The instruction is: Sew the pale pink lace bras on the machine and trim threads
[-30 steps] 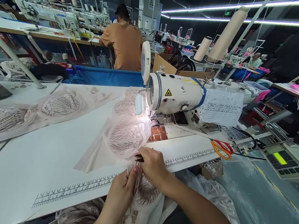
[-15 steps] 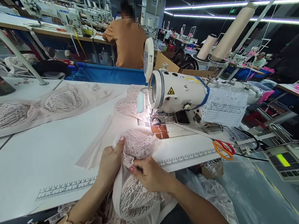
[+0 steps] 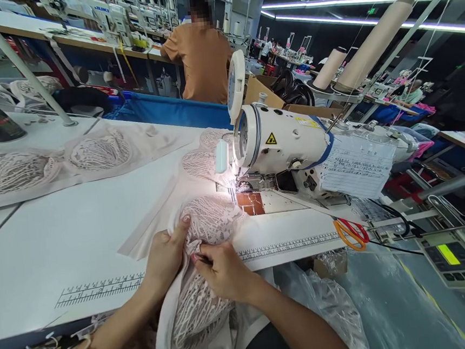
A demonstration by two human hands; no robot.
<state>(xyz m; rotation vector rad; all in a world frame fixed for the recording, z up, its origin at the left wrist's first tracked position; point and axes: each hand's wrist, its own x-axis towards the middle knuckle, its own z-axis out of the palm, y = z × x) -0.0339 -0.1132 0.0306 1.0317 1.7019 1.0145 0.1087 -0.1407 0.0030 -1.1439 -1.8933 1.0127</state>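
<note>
A pale pink lace bra (image 3: 211, 214) hangs over the front edge of the sewing table, one cup on the top and another below the edge. My left hand (image 3: 162, 262) is closed on its fabric between the cups, thumb on top. Close beside it, my right hand (image 3: 227, 272) is closed at the same spot, with a small dark tool (image 3: 204, 259) mostly hidden in its fingers. Behind the upper cup stands a white sewing machine (image 3: 282, 137), its lamp shining on the needle area. More of the pink lace fabric (image 3: 199, 164) lies left of the needle.
Another lace bra piece (image 3: 100, 149) lies on the table's left. Orange and red-handled scissors (image 3: 349, 234) rest at the right, near a control panel (image 3: 451, 256). A printed ruler (image 3: 100, 289) runs along the front edge. A person in a brown shirt (image 3: 204, 63) sits beyond a blue bin (image 3: 170, 112).
Both hands have shifted slightly left with the bra, still gripping it. The lower cup has swung left and down, and its band now stands out further to the left.
</note>
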